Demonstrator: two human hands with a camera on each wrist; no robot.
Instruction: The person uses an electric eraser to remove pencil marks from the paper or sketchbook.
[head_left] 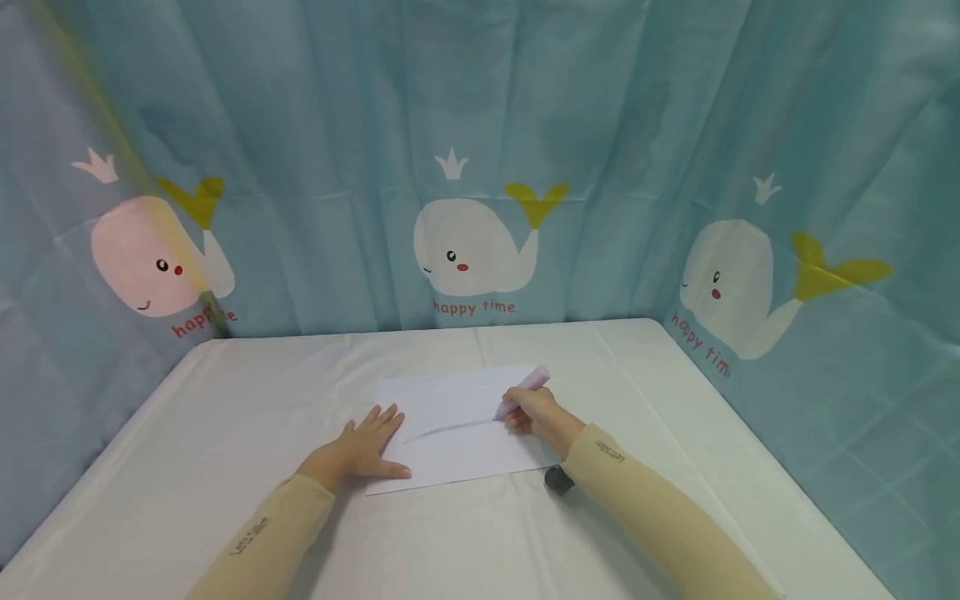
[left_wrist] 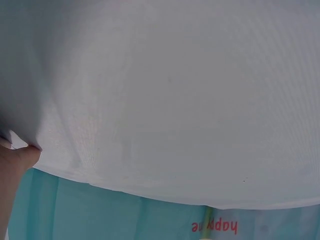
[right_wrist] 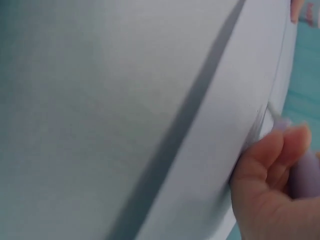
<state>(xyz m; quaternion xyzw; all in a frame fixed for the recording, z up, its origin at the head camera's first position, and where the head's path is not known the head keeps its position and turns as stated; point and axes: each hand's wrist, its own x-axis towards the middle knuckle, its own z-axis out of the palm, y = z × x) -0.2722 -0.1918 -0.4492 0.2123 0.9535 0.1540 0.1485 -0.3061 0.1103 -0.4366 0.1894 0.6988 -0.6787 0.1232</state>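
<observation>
A white sheet of paper (head_left: 450, 398) lies on the white-covered table. My left hand (head_left: 369, 446) rests on its left edge with the fingers spread and straight; in the left wrist view only part of that hand (left_wrist: 17, 162) shows at the far left. My right hand (head_left: 531, 410) pinches a thick lavender pen (head_left: 534, 378) over the right part of the sheet. The pen's thin tip points down and left, at the right end of a faint grey line (head_left: 450, 428). In the right wrist view, curled fingers (right_wrist: 270, 155) surround the lavender barrel (right_wrist: 306, 175).
The white tablecloth (head_left: 255, 433) has light creases and spreads around the sheet. A small dark object (head_left: 558, 481) sits beside the right sleeve, partly hidden by it. Blue curtains (head_left: 337, 242) printed with whales stand behind the table and along both sides.
</observation>
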